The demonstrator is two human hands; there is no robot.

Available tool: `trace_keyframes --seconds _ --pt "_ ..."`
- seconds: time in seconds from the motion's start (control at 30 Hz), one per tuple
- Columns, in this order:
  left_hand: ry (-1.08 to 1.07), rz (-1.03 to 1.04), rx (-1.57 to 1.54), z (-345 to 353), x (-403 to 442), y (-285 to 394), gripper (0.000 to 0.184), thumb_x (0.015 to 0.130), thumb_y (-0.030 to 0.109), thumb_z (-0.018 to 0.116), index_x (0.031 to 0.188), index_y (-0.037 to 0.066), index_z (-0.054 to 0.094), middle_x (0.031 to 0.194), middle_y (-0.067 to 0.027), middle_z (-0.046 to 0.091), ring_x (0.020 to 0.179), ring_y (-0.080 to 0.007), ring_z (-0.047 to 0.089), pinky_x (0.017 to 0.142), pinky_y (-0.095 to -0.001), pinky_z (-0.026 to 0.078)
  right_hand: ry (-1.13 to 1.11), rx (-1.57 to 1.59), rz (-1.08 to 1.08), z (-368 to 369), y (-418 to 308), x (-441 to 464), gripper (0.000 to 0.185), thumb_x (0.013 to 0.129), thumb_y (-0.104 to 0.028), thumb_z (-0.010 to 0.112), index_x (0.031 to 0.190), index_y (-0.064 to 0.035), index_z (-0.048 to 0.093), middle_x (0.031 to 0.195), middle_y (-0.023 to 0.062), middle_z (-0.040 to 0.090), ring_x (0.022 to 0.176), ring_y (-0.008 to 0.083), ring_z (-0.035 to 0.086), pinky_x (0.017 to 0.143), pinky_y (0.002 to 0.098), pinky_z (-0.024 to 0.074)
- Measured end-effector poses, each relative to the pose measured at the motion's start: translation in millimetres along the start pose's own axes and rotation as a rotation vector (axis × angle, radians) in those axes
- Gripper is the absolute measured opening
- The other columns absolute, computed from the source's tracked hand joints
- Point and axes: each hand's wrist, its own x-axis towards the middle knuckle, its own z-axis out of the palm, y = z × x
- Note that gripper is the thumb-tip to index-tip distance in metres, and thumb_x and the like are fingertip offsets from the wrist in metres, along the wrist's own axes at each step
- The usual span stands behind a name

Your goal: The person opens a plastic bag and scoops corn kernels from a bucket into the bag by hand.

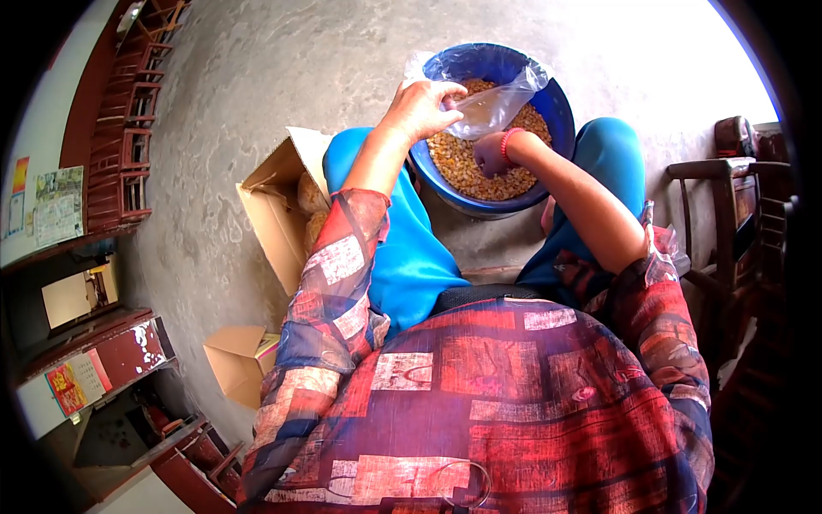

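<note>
- I have the left hand (424, 107) above the left rim of the blue basin (562, 116), its thumb and fingers closed on the edge of a clear plastic bag (488, 116).
- The bag spreads to the right from that hand, over the far part of the basin, and I can see kernels through it.
- My right hand (491, 156) is down inside the basin at the yellow kernels (458, 176), fingers pointing downward and curled; I can't tell whether they grip any.
- A red bracelet (507, 146) circles the right wrist.
- The basin sits on the grey floor (223, 94), just beyond and between the knees in blue trousers (411, 257), with the kernels spread across its inside.
- To the left of the knees I see an open cardboard box (272, 206) with rounded tan things (310, 195) in it, too hidden to make out.
- Nearer on that side is a smaller cardboard box (235, 360).
- Dark wooden furniture (728, 206) stands at the right.
</note>
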Motion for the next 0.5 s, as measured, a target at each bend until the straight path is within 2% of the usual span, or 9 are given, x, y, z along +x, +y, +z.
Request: trace_keyframes --seconds 0.13,0.23,0.3,0.4,0.47,0.5 --pt "-0.084 -0.033 0.016 0.8 0.3 -4.4 0.028 0.066 0.020 0.061 0.094 0.017 0.065 0.081 -0.0050 0.065 0.078 -0.0208 0.062 0.079 -0.0323 0.046 0.034 0.017 -0.183 -3.0 -2.3 -4.9 0.017 0.069 -0.019 0.057 0.070 -0.0030 0.061 0.057 0.0066 0.057 0.049 0.0176 0.053 0.046 0.0301 0.0435" --pt "-0.110 -0.044 -0.029 2.7 0.3 -6.8 0.027 0.068 0.018 0.061 0.095 0.017 0.065 0.085 -0.0071 0.065 0.080 -0.0208 0.062 0.077 -0.0318 0.047 -0.074 0.177 0.001 -15.0 -19.5 -3.6 0.017 0.071 -0.022 0.056 0.070 -0.0052 0.060 0.056 0.0032 0.053 0.049 0.0141 0.049 0.045 0.0276 0.0412" --pt "-0.130 -0.056 -0.031 3.2 0.1 -6.1 0.025 0.070 0.016 0.061 0.095 0.015 0.065 0.086 -0.0086 0.065 0.081 -0.0207 0.062 0.076 -0.0315 0.047 -0.135 0.397 0.089 -34.4 -38.1 -1.1 0.018 0.075 -0.024 0.054 0.072 -0.0066 0.059 0.056 0.0000 0.049 0.048 0.0101 0.045 0.042 0.0242 0.0361" --pt "-0.176 -0.093 -0.094 5.8 -0.8 -8.2 0.025 0.071 0.016 0.061 0.095 0.014 0.065 0.089 -0.0102 0.065 0.083 -0.0209 0.062 0.077 -0.0316 0.047 -0.031 0.633 -0.075 -59.5 -45.7 -11.4 0.018 0.082 -0.023 0.051 0.079 -0.0076 0.058 0.055 -0.0043 0.043 0.045 0.0040 0.038 0.037 0.0188 0.0269" --pt "-0.148 -0.099 -0.078 4.6 0.0 -8.8 0.027 0.068 0.020 0.060 0.095 0.021 0.066 0.086 -0.0075 0.065 0.083 -0.0219 0.062 0.078 -0.0318 0.047 0.112 0.771 -0.060 -76.4 -56.8 -25.1 0.020 0.086 -0.025 0.049 0.080 -0.0073 0.055 0.053 -0.0065 0.037 0.041 0.0016 0.031 0.035 0.0178 0.0214" --pt "-0.149 -0.095 -0.077 3.9 -0.6 -6.9 0.027 0.068 0.020 0.060 0.095 0.021 0.066 0.086 -0.0075 0.065 0.083 -0.0219 0.062 0.078 -0.0318 0.047 0.162 0.835 -0.080 -82.4 -52.4 -28.9 0.021 0.087 -0.026 0.049 0.079 -0.0077 0.054 0.052 -0.0071 0.036 0.040 0.0013 0.029 0.035 0.0177 0.0199"
